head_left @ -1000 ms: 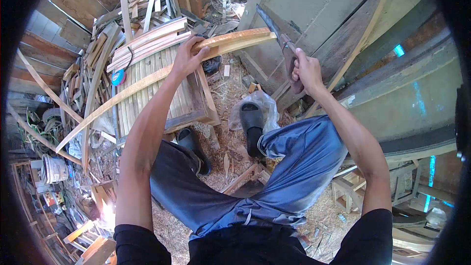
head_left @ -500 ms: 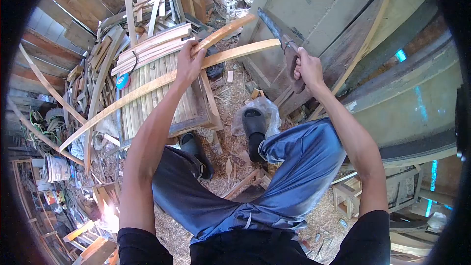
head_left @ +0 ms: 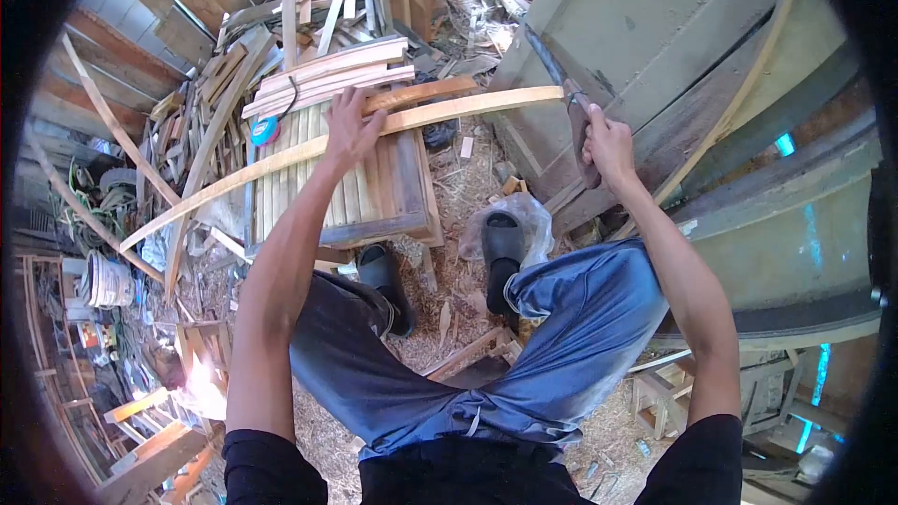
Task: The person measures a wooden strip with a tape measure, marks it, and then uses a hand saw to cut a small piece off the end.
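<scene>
My left hand [head_left: 351, 136] is spread wide over the long, pale, gently curved wooden strip [head_left: 458, 110], which lies across the low slatted brown wooden surface [head_left: 365, 196], one end reaching out past its left side and the other past its right. Off the right side of the surface, my right hand [head_left: 608, 145] is closed round the brown handle of a dark-bladed handsaw [head_left: 547, 56], whose blade points forward. The strip's right end comes up to the saw — I cannot tell whether the two touch.

A short, reddish-brown wooden piece [head_left: 426, 91] sits by my left fingertips, running off the surface's far right corner. On the far part of the surface lies a stack of pale sawn strips [head_left: 327, 79], with a blue-and-pink round tape measure [head_left: 265, 131] at the surface's left edge.

As for containers, a white plastic bucket with printing on its side [head_left: 110, 281] is to the left of the surface, among clutter; I cannot make out what it holds. To the right of the surface, a crumpled clear plastic bag [head_left: 538, 229] lies on the shavings-strewn floor [head_left: 449, 196] around my black rubber slipper [head_left: 503, 238] — its contents are unclear too. Beyond the surface's left side, wooden offcuts [head_left: 234, 84] are heaped.
</scene>
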`<state>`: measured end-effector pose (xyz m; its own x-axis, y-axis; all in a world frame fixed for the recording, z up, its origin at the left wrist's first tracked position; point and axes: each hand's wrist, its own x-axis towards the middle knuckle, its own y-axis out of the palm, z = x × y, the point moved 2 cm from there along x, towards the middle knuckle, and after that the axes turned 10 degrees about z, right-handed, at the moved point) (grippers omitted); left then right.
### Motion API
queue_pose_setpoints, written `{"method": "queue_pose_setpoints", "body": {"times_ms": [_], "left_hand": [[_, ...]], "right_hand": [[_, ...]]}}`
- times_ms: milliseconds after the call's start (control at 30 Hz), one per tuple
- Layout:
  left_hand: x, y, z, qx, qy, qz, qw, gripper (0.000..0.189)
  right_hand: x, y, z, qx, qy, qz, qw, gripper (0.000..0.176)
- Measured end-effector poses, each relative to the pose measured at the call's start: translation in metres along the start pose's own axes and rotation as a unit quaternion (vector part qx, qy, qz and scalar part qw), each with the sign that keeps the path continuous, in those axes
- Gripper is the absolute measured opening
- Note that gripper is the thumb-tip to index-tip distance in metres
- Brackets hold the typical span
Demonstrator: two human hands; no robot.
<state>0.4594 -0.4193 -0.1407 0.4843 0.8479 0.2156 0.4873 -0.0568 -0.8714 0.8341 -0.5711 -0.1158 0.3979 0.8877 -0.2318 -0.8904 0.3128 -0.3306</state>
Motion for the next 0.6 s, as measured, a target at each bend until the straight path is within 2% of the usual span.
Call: {"method": "queue_pose_setpoints", "body": {"times_ms": [100,167,200,267,333,400,467,500,533,600], "left_hand": [[-0.016,-0.012,0.025,0.039,-0.047,0.017,0.998,0.038],[-0.027,-0.016,0.044,0.047,-0.069,0.015,0.996,0.039],[-0.031,-0.018,0.051,0.053,-0.086,0.013,0.995,0.040],[-0.035,-0.019,0.062,0.073,-0.100,-0.003,0.992,0.043],[-0.037,-0.023,0.062,0.155,-0.123,-0.077,0.977,0.043],[-0.035,-0.030,0.051,0.166,-0.094,-0.105,0.976,0.040],[-0.028,-0.030,0.015,0.149,0.039,0.014,0.988,0.039],[-0.025,-0.025,-0.002,0.159,0.138,0.033,0.977,0.039],[-0.019,-0.016,-0.020,0.091,0.162,0.065,0.980,0.040],[-0.011,0.003,-0.057,0.107,0.193,0.069,0.973,0.040]], "right_hand": [[0.003,0.008,-0.002,0.021,0.012,0.002,1.000,0.054],[0.001,0.012,0.004,0.047,0.017,0.013,0.999,0.044],[0.001,0.014,0.007,0.046,0.016,0.018,0.999,0.044],[0.000,0.018,0.011,0.063,0.026,0.027,0.997,0.042],[0.001,0.023,0.011,0.058,0.020,0.028,0.998,0.042],[0.003,0.026,0.010,0.052,0.012,0.023,0.998,0.041],[0.004,0.027,0.009,0.024,0.010,0.029,0.999,0.042],[0.002,0.028,0.011,0.032,0.012,0.029,0.999,0.042],[0.003,0.028,0.007,0.031,0.009,0.023,0.999,0.042],[0.007,0.027,-0.001,-0.017,-0.021,0.020,0.999,0.044]]}}
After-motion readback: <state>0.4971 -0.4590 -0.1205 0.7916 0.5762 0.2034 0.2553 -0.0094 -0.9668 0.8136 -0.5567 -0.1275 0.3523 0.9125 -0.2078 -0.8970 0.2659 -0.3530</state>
